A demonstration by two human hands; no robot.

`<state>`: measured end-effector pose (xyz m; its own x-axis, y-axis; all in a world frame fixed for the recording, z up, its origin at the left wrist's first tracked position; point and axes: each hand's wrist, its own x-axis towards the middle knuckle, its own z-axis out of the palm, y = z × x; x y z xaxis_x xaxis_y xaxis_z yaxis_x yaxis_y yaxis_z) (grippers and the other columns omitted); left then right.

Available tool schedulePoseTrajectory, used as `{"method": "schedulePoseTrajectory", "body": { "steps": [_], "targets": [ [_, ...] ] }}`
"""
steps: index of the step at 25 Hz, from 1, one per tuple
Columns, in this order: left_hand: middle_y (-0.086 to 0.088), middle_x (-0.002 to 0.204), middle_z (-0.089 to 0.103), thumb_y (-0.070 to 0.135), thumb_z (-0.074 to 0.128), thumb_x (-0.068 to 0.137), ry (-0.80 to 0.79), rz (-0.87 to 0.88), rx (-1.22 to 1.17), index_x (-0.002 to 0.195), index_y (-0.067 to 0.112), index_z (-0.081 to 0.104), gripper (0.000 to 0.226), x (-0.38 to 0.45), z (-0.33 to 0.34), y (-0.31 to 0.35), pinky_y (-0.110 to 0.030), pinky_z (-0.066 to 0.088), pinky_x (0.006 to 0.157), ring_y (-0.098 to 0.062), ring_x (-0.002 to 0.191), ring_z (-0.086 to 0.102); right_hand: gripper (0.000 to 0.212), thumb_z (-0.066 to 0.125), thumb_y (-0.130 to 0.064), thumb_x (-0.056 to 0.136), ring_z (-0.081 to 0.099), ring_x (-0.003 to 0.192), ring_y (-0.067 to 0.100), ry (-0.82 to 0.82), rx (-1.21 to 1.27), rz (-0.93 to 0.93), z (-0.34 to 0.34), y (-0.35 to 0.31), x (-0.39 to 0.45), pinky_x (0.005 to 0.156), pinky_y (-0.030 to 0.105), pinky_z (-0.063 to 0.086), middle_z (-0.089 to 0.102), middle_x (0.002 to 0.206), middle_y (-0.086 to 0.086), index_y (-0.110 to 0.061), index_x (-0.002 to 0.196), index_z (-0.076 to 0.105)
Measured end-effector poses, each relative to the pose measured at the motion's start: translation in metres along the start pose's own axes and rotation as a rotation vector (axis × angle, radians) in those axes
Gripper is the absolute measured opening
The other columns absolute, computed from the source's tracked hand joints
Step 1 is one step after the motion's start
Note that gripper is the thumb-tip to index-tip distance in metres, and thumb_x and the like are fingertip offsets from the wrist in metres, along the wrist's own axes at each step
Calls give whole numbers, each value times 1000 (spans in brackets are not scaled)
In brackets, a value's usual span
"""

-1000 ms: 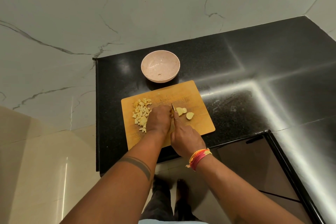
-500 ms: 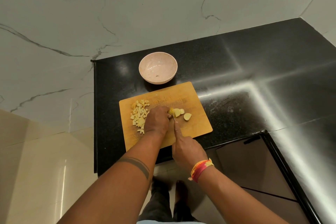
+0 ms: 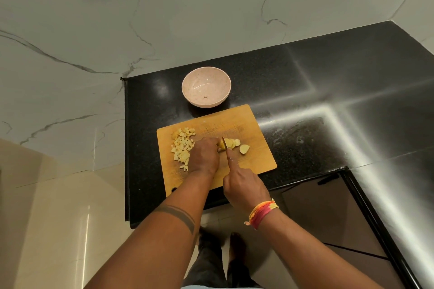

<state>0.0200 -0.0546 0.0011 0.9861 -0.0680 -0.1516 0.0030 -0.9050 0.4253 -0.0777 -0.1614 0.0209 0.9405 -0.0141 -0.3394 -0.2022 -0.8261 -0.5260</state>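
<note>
A rectangular wooden cutting board (image 3: 256, 157) with rounded corners and a scored, matte surface lies on a glossy black speckled stone counter (image 3: 328, 91). The left hand (image 3: 204, 156) arches over the middle of the board, its fingers curled down onto a pale yellow vegetable (image 3: 220, 144), most of which is hidden beneath them. The right hand (image 3: 244, 185) grips a knife (image 3: 224, 143), the handle buried in the fist and the forefinger laid straight along the spine; the thin blade stands on edge against the vegetable's cut end, just beside the left fingertips. Right of the blade, a few smooth round slices (image 3: 231, 142) lean on one another, and one more slice (image 3: 244, 149) lies flat a little apart. On the board's left side sits a loose heap of small blocky cubes (image 3: 182, 148) of the same pale flesh. Beyond the board's far edge stands a round, shallow pink speckled bowl (image 3: 206, 87). A woven orange and pink wristband (image 3: 261, 212) circles the right wrist. Grey-veined marble wall (image 3: 117, 19) backs the counter.
</note>
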Motion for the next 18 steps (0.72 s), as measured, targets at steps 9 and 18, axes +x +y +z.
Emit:
{"method": "schedulePoseTrajectory", "body": {
  "steps": [9, 18],
  "targets": [
    [-2, 111, 75, 24, 54, 102, 9, -50, -46, 114, 24, 77, 26, 0, 0, -1, -27, 51, 83, -22, 97, 67, 66, 34, -23, 103, 60, 77, 29, -60, 3, -35, -3, -12, 27, 67, 39, 46, 64, 96, 12, -22, 164, 7],
    [-3, 105, 75, 16, 58, 99, 21, -84, -81, 104, 19, 77, 20, -2, -2, 3, -33, 56, 84, -21, 93, 67, 74, 37, -22, 103, 63, 75, 31, -109, -131, -48, 7, 3, 0, 62, 37, 44, 62, 87, 11, -22, 164, -4]
  ]
}}
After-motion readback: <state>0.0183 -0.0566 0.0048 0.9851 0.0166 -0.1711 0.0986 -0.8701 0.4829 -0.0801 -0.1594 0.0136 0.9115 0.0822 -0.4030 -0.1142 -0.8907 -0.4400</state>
